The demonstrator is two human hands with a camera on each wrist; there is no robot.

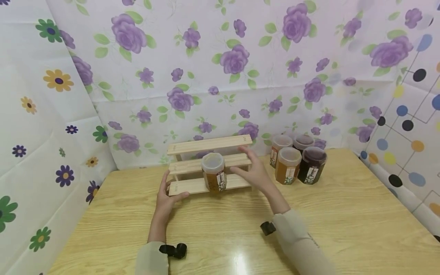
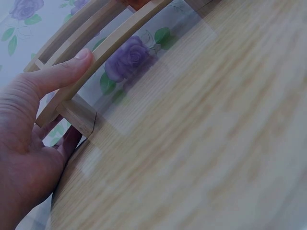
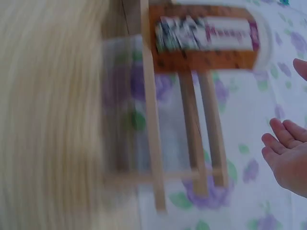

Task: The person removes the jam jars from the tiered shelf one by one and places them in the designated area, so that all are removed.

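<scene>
A three-tier wooden step rack (image 1: 189,186) stands on the table. On its lowest tier an amber jar (image 1: 214,173) with a translucent lid stands upright, its label facing front; the right wrist view shows the jar (image 3: 206,38) sideways and blurred. My left hand (image 1: 166,200) grips the rack's left end. In the left wrist view, the thumb of that hand (image 2: 24,139) lies on the bottom plank and its fingers are partly hidden behind the end. My right hand (image 1: 256,172) is beside the jar, apart from it near the rack's right end, fingers extended and holding nothing.
To the right of the rack stand two amber jars (image 1: 288,166) and two dark jars (image 1: 312,166) in a close group. A flowered cloth (image 1: 213,68) hangs behind the wooden table (image 1: 213,236), with patterned cloths on both sides.
</scene>
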